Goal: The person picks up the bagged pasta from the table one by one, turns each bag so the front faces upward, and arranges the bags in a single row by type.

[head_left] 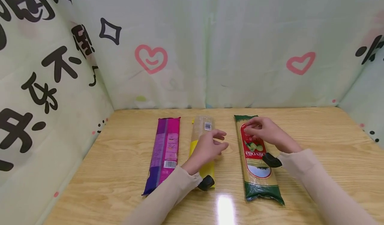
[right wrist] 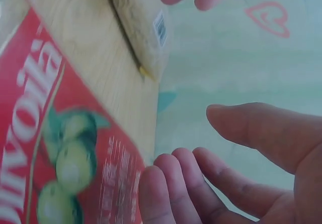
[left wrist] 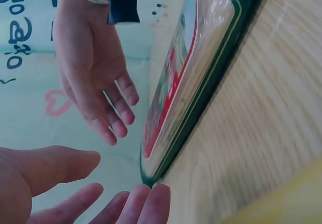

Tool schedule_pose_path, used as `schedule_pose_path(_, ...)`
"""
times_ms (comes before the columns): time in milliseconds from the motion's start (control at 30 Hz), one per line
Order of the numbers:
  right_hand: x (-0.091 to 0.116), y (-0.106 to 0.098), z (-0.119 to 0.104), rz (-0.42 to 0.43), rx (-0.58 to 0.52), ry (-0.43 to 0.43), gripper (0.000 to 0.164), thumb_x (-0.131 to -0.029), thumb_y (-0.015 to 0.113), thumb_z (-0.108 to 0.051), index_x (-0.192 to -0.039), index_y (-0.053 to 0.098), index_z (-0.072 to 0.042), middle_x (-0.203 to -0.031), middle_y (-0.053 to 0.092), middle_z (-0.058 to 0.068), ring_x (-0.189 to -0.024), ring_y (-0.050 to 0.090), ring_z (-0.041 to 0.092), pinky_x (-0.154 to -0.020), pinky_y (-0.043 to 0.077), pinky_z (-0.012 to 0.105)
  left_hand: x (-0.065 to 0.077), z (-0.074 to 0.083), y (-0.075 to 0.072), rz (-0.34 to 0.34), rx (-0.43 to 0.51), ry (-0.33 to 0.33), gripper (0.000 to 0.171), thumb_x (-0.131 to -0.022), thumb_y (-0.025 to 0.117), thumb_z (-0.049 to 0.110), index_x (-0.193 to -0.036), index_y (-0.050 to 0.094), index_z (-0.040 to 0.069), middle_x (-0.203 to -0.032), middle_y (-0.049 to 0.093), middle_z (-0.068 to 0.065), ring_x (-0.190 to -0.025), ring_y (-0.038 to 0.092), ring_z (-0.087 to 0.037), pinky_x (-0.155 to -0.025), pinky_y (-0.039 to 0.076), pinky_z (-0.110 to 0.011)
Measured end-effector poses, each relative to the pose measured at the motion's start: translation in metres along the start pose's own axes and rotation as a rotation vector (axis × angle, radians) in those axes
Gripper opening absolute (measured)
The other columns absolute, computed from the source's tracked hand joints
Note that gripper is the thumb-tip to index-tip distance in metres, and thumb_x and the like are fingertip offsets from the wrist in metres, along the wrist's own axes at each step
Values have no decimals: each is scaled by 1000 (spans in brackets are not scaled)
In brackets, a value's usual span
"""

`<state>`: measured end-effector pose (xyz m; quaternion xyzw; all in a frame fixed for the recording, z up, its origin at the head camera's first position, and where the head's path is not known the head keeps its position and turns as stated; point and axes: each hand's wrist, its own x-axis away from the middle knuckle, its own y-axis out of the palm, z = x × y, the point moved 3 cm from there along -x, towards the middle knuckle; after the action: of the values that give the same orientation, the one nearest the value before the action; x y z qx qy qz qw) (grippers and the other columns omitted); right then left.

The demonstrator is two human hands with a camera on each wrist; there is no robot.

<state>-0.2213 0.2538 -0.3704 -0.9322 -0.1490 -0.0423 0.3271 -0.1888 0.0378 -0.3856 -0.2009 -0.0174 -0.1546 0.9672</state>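
Three long packets lie side by side on the wooden table. My right hand (head_left: 265, 131) hovers over the upper part of the green-ended pasta packet (head_left: 258, 176), which has a red label with olives; its fingers are loosely bent with nothing between them. Above the yellow and clear packet (head_left: 207, 171), my left hand (head_left: 207, 148) reaches toward the gap between the two, fingers relaxed and holding nothing. In the left wrist view both hands show, thumb and fingers apart, beside the green-edged packet (left wrist: 186, 78). At the left lies the purple and pink packet (head_left: 163, 151), its barcode facing up.
The wooden table (head_left: 324, 131) ends at the back against a pale curtain (head_left: 225, 51) with hearts printed on it. A second printed curtain (head_left: 69, 111) with black characters borders the left side. Each wrist carries a black strap piece (head_left: 206, 183).
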Motion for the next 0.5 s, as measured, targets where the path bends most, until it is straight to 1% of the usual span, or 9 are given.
schedule_pose_path(100, -2, 7, -6, -18, -27, -22, 50, -99, 61, -27, -135, 50, 6, -122, 63, 26, -92, 67, 26, -83, 57, 39, 1, -2, -9, 20, -5, 7, 34, -93, 70, 12, -126, 63, 5, -122, 65, -13, -91, 69, -15, -71, 59, -26)
schedule_pose_path(200, -2, 14, -10, -31, -38, -50, 50, -99, 61, -26, -136, 49, 6, -122, 63, 25, -94, 68, 26, -84, 58, 39, 0, -4, -16, 25, 12, 13, 34, -93, 69, 10, -125, 63, 3, -122, 65, -15, -93, 70, -18, -71, 60, -26)
schedule_pose_path(333, -2, 22, -15, -43, -47, -80, 48, -100, 60, -23, -136, 49, 7, -122, 62, 25, -96, 67, 28, -86, 58, 40, -2, -8, -24, 34, 35, 9, 36, -93, 70, 12, -127, 62, 3, -120, 65, -14, -96, 70, -20, -74, 60, -29)
schedule_pose_path(500, -5, 33, -24, -67, -67, -89, 50, -100, 59, -21, -137, 46, 11, -124, 62, 27, -101, 67, 32, -89, 57, 42, 0, -14, -41, 88, 3, 12, 36, -92, 70, 13, -126, 63, 3, -117, 66, -12, -97, 69, -24, -74, 61, -32)
